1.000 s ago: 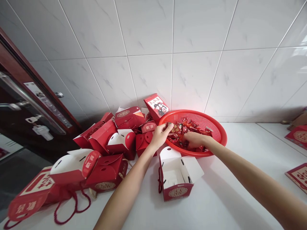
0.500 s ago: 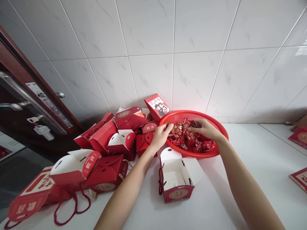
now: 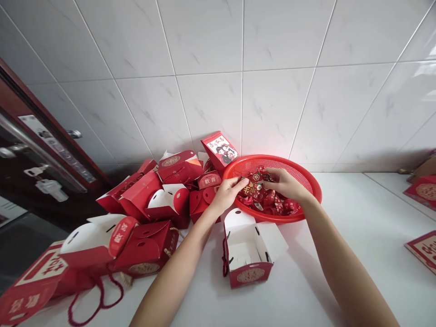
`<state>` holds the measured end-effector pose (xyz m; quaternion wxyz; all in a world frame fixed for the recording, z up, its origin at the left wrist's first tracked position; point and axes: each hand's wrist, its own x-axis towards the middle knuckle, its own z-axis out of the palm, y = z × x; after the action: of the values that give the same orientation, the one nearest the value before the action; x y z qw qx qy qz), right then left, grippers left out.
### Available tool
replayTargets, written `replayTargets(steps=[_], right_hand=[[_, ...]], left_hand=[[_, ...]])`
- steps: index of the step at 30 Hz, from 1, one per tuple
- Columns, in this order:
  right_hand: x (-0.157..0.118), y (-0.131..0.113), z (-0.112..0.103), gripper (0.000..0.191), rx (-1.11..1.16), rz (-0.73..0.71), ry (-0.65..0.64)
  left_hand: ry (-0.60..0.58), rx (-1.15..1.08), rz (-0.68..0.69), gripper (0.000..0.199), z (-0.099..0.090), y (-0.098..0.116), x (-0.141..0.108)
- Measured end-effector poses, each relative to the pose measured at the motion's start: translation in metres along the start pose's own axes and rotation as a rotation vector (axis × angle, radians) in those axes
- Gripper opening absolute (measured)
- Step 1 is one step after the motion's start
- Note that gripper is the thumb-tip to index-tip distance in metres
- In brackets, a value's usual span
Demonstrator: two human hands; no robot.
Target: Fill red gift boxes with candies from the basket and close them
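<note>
A red mesh basket (image 3: 308, 179) holds several red wrapped candies (image 3: 282, 206), some printed with gold characters and patterns. Over its left side, my left hand (image 3: 231, 190) pinches a dark red candy packet (image 3: 251, 187) with gold lettering between thumb and fingers. My right hand (image 3: 286, 184) reaches in from the right, its fingers and thumb closed around red-wrapped candy beside that packet; part of what it grips is hidden. Just in front of the basket stands an open red gift box (image 3: 250, 274) with a white inside, its flaps spread and a dark red cord at its left.
Several red gift boxes (image 3: 180, 168) crowd the left side, some with open flaps and cord handles (image 3: 102, 299). A tiled wall (image 3: 207, 109) rises behind the white tabletop (image 3: 306, 290). At far left is a door with keys (image 3: 51, 188); more red packaging (image 3: 424, 250) lies at right.
My hands have drawn slightly closer together over the basket, and the gold-lettered packet shows more plainly at my left fingertips. The whole view has shifted a little.
</note>
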<state>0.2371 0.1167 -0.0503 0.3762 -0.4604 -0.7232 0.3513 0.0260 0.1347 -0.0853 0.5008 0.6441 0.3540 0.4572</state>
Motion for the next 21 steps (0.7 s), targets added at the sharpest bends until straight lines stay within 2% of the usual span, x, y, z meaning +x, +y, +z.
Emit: replayTargets(steps=[3,8,15,21], right_hand=[[-0.001,0.003,-0.003,0.025,0.048,0.037,-0.020],[-0.001,0.011,-0.009,0.040,0.133,0.065,-0.058],[0.000,0.017,-0.015,0.040,0.118,0.132,-0.136],[-0.001,0.021,-0.017,0.035,0.249,0.074,-0.127]], left_hand=[[0.038,-0.003,-0.041,0.050,-0.002,-0.001,0.000],[0.066,-0.032,-0.039,0.053,-0.003,-0.001,0.000],[0.149,-0.101,-0.044,0.047,-0.005,-0.004,0.002],[0.172,-0.116,-0.057,0.039,-0.007,-0.004,0.002]])
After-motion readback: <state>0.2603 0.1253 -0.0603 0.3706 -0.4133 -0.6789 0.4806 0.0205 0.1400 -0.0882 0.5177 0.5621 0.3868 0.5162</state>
